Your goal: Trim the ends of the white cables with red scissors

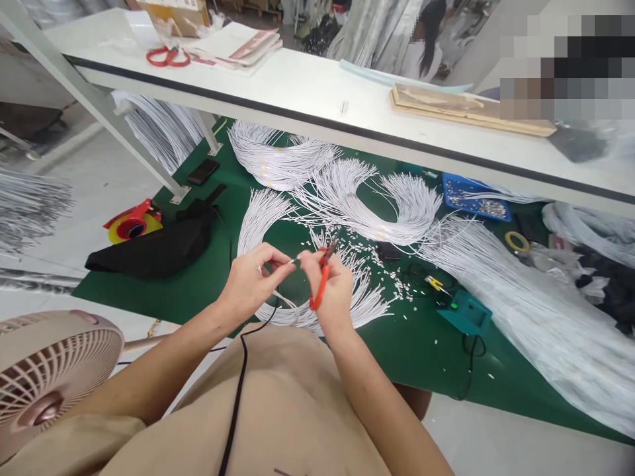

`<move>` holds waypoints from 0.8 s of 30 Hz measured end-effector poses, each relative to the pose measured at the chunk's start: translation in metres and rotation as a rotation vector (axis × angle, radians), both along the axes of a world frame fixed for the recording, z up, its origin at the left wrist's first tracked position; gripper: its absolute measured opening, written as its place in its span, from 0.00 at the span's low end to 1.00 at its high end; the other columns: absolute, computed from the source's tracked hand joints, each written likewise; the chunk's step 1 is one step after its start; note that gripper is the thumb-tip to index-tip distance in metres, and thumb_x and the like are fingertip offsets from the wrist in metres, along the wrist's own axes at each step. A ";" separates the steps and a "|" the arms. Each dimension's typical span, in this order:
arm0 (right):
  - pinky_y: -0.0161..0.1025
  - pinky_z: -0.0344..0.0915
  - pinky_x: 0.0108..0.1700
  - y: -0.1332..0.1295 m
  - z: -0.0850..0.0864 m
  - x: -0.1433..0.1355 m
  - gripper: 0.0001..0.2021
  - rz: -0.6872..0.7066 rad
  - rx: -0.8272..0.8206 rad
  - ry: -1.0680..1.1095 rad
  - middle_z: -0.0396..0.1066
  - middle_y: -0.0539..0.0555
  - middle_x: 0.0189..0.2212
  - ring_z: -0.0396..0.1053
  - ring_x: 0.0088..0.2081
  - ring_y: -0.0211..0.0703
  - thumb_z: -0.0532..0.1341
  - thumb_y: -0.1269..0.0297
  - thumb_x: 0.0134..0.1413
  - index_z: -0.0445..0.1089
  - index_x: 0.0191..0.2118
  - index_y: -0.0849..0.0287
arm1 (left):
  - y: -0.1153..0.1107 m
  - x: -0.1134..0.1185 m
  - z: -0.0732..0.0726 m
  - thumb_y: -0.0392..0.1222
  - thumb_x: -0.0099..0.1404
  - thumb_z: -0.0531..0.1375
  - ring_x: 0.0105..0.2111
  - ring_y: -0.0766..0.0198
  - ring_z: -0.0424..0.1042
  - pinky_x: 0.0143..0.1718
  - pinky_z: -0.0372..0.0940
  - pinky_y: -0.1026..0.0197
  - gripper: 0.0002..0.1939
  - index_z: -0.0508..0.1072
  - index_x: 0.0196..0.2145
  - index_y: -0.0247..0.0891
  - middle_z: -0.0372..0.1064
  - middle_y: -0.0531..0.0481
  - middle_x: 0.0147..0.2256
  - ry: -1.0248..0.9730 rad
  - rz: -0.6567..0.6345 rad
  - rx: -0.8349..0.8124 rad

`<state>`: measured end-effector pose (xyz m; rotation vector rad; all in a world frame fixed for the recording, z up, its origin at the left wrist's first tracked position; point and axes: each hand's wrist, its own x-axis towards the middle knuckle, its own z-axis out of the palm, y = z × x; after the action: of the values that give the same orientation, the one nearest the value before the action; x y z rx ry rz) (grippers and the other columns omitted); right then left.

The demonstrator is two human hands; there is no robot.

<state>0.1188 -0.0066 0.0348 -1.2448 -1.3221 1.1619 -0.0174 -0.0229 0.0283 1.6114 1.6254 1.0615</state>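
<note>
My left hand (248, 283) is closed in a pinch on a thin white wire, whose end points toward my right hand. Thumb and fingertips of my right hand (338, 294) meet near that wire end. A red-handled cutting tool (321, 284), with dark jaws pointing up and away, is held in the same right hand; whether it is nippers or pliers I cannot tell. Beneath both hands lies a curved bundle of white wires (370, 301). Small pale and metallic bits (399, 284) are scattered to its right. The exact wire tip is partly hidden by my fingers.
More white wire bundles (397, 228) cover the green table (397, 350). A blue tray (476, 198) of small metal parts and a teal device (466, 312) lie right. Left are a tape dispenser (133, 225) and black pouch (153, 248). A white shelf (307, 82) spans above; a fan (54, 370) stands near-left.
</note>
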 end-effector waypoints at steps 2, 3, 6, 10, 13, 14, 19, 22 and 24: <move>0.35 0.60 0.37 0.005 -0.001 0.001 0.10 -0.032 -0.057 0.043 0.67 0.50 0.28 0.63 0.32 0.37 0.57 0.57 0.50 0.69 0.30 0.60 | 0.000 -0.001 -0.001 0.47 0.56 0.59 0.29 0.66 0.65 0.25 0.59 0.66 0.09 0.71 0.29 0.38 0.68 0.51 0.29 -0.060 0.004 -0.069; 0.36 0.60 0.37 0.008 -0.002 0.002 0.11 0.008 -0.087 0.049 0.68 0.51 0.29 0.64 0.32 0.38 0.57 0.57 0.49 0.69 0.31 0.60 | 0.001 -0.001 -0.001 0.47 0.56 0.59 0.29 0.66 0.66 0.26 0.59 0.65 0.10 0.72 0.29 0.38 0.68 0.51 0.29 -0.086 -0.001 -0.100; 0.36 0.60 0.33 0.012 -0.005 0.004 0.10 0.112 -0.103 -0.014 0.67 0.50 0.26 0.63 0.29 0.38 0.58 0.59 0.48 0.70 0.30 0.61 | 0.003 -0.003 -0.002 0.48 0.56 0.58 0.33 0.63 0.67 0.28 0.60 0.65 0.12 0.71 0.35 0.39 0.69 0.50 0.33 -0.138 -0.027 -0.175; 0.39 0.59 0.40 0.008 0.002 -0.001 0.07 -0.080 0.222 -0.307 0.67 0.52 0.31 0.63 0.37 0.41 0.57 0.66 0.49 0.70 0.35 0.58 | 0.007 -0.007 -0.005 0.45 0.58 0.55 0.33 0.64 0.67 0.29 0.60 0.64 0.14 0.68 0.42 0.40 0.69 0.50 0.37 -0.157 -0.055 -0.246; 0.38 0.58 0.41 0.005 0.012 -0.009 0.09 0.070 0.409 -0.407 0.66 0.52 0.33 0.62 0.37 0.41 0.57 0.72 0.46 0.70 0.36 0.56 | 0.007 -0.010 -0.007 0.39 0.57 0.54 0.29 0.65 0.66 0.29 0.60 0.63 0.07 0.70 0.32 0.37 0.68 0.52 0.30 -0.120 -0.131 -0.242; 0.38 0.58 0.39 0.005 0.014 -0.012 0.07 0.145 0.424 -0.418 0.66 0.52 0.31 0.62 0.36 0.40 0.58 0.72 0.45 0.69 0.33 0.57 | 0.007 -0.010 -0.007 0.37 0.57 0.53 0.29 0.65 0.65 0.29 0.60 0.63 0.06 0.69 0.27 0.37 0.68 0.52 0.27 -0.108 -0.150 -0.238; 0.35 0.57 0.33 0.011 0.010 -0.016 0.07 0.183 0.267 -0.336 0.61 0.49 0.24 0.59 0.30 0.37 0.58 0.66 0.47 0.63 0.21 0.59 | 0.005 -0.012 -0.003 0.38 0.53 0.58 0.32 0.63 0.68 0.32 0.63 0.62 0.06 0.69 0.31 0.36 0.69 0.50 0.31 -0.336 -0.168 -0.298; 0.34 0.59 0.32 0.014 0.004 -0.013 0.06 0.178 0.066 -0.115 0.63 0.49 0.26 0.61 0.29 0.36 0.57 0.62 0.49 0.65 0.27 0.59 | 0.005 -0.013 0.002 0.43 0.54 0.61 0.36 0.62 0.69 0.39 0.64 0.59 0.19 0.66 0.44 0.37 0.70 0.47 0.35 -0.565 -0.127 -0.300; 0.33 0.60 0.31 0.015 0.003 -0.011 0.08 0.216 -0.066 0.033 0.63 0.48 0.25 0.62 0.27 0.35 0.57 0.60 0.49 0.65 0.29 0.59 | 0.005 -0.013 0.004 0.45 0.55 0.61 0.34 0.63 0.70 0.39 0.65 0.59 0.21 0.65 0.46 0.37 0.70 0.47 0.34 -0.601 -0.109 -0.307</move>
<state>0.1077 0.0081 0.0377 -1.1453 -1.4301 1.3818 -0.0303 -0.0180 0.0320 1.0329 1.2063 1.0472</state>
